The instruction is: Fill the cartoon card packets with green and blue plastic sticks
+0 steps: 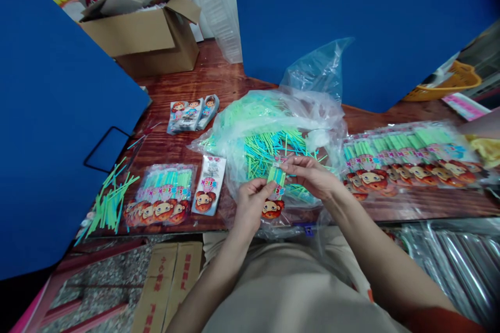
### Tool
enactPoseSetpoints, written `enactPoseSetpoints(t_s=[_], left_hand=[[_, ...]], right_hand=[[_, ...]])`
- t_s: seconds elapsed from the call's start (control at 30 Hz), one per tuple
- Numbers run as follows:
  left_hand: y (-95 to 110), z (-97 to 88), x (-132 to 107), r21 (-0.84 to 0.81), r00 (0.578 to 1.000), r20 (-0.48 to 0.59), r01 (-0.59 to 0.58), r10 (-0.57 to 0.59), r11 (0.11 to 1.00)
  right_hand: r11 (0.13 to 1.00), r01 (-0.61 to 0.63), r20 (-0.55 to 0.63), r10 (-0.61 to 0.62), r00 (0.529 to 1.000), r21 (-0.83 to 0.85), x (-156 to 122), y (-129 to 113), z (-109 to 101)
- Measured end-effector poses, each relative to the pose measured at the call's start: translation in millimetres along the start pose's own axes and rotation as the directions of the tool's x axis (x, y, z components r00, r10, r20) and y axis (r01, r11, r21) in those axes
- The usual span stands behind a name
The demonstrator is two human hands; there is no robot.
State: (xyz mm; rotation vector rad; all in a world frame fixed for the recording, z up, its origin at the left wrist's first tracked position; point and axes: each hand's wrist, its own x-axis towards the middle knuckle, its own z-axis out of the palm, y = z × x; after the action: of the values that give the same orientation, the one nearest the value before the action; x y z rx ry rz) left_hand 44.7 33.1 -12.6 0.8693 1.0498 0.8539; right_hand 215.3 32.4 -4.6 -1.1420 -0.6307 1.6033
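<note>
Reddish wood table [187,86] runs out from the person, with an open cardboard box [144,44] at its far end. Both hands are together above an open clear plastic bag [316,114] of loose green and blue sticks [273,153]: the left hand [252,208] pinches a small packet of green sticks [276,177] backed by a cartoon-face card, and the right hand [310,177] seems to grip its top edge. Similar packets [410,158] lie in a row to the right, with more packets [160,197] and scattered green sticks [111,200] to the left

Left hand [252,208] and right hand [310,177] on a printed packet of green sticks [274,192]
</note>
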Motion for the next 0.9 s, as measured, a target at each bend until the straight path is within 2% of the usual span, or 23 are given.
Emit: enactPoseSetpoints(t_s=[0.13,0.23,0.4,0.5,0.9], left_hand=[[5,3.5,0,-0.062,0.999,-0.029,0.029,-0.031,0.998],[9,3.0,0,-0.069,0.998,-0.043,0.034,-0.037,0.997],[9,-0.7,0,-0.049,0.998,0.028,0.065,-0.064,0.997],[6,-1.8,1,-0.054,0.999,0.008,0.040,-0.040,0.998],[2,-4.7,4,-0.095,0.996,0.042,0.076,-0.072,0.993]], right_hand=[[0.995,0.093,-0.073,-0.095,0.993,-0.027,-2,2,4],[0.982,0.182,-0.044,-0.184,0.982,-0.042,-3,6,7],[0.937,0.312,-0.002,-0.316,0.949,-0.156,-4,10,10],[0.902,0.376,0.018,-0.381,0.924,-0.211,-6,9,13],[0.888,0.402,0.041,-0.404,0.914,-0.225,-9,12,18]])
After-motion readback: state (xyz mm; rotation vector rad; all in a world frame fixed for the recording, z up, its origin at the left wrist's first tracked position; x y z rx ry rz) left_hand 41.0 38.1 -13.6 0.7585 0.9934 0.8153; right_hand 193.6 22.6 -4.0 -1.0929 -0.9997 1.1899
